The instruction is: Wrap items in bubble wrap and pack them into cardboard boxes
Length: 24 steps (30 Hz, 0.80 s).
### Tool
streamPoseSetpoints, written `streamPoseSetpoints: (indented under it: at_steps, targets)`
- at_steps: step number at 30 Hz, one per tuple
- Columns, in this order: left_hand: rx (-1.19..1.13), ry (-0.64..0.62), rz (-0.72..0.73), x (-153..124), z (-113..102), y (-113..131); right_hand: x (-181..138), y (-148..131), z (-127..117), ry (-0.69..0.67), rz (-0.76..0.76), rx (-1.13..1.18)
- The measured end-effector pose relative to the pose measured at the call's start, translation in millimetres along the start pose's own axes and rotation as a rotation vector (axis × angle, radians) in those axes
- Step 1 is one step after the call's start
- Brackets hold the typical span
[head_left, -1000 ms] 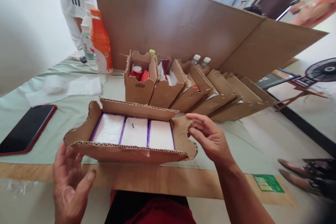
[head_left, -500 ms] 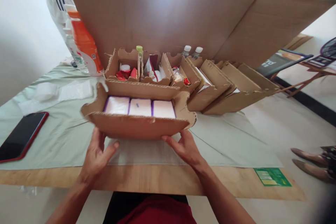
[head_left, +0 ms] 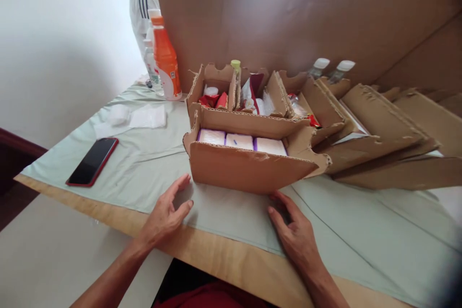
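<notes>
An open-topped cardboard box [head_left: 241, 166] stands on the cloth-covered table before me. Inside it, three white tissue packs [head_left: 238, 142] with purple edges lie in a row. My left hand [head_left: 168, 214] is open with its fingers stretched, just off the box's lower left corner and apart from it. Near the lower right part of the box is my right hand [head_left: 294, 228], fingers apart and holding nothing. Its fingertips reach the bottom edge; whether they touch it I cannot tell.
Behind stand more cardboard boxes [head_left: 382, 110] with packets inside, backed by a tall cardboard sheet [head_left: 288, 14]. On the left are a phone [head_left: 93, 162], white tissues [head_left: 147, 116] and an orange bottle [head_left: 165, 57]. A person's striped sleeve [head_left: 142, 2] shows at the back.
My view has turned left. Both hands were at the box's lower front corners; the left has come away from it and the right has loosened. The box rests close against the row behind.
</notes>
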<state>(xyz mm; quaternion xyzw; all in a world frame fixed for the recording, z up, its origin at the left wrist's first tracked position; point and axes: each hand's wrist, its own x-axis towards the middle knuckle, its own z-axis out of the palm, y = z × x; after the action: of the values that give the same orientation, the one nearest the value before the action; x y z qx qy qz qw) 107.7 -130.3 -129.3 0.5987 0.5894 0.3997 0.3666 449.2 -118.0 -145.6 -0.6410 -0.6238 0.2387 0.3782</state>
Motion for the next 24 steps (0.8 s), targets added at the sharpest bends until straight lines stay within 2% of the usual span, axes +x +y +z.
streamPoseSetpoints:
  at_steps: [5, 8, 11, 15, 18, 21, 24]
  targets:
    - [0.224, 0.146, 0.055, 30.8, -49.6, -5.1, 2.0, 2.7, 0.5, 0.009, 0.0, -0.023]
    - [0.423, 0.235, 0.074, 71.0, -76.6, -9.4, 1.8, 4.3, 1.3, 0.02, 0.003, -0.022]
    - [0.553, 0.29, 0.026, 124.7, -92.7, -14.2, 2.3, 4.8, 2.2, 0.025, 0.021, -0.028]
    - [0.656, 0.32, -0.051, 192.7, -91.6, -20.8, 3.1, 3.3, 3.0, 0.04, 0.024, -0.006]
    - [0.714, 0.319, -0.106, 222.5, -82.9, -22.4, 2.6, 0.6, 2.9, 0.048, 0.021, 0.01]
    - [0.744, 0.335, -0.162, 229.9, -78.9, -17.1, 1.0, -2.9, 2.0, 0.043, 0.019, 0.031]
    - [0.75, 0.357, -0.154, 216.5, -81.5, -6.9, -1.3, -5.7, 0.9, 0.034, 0.009, 0.057]
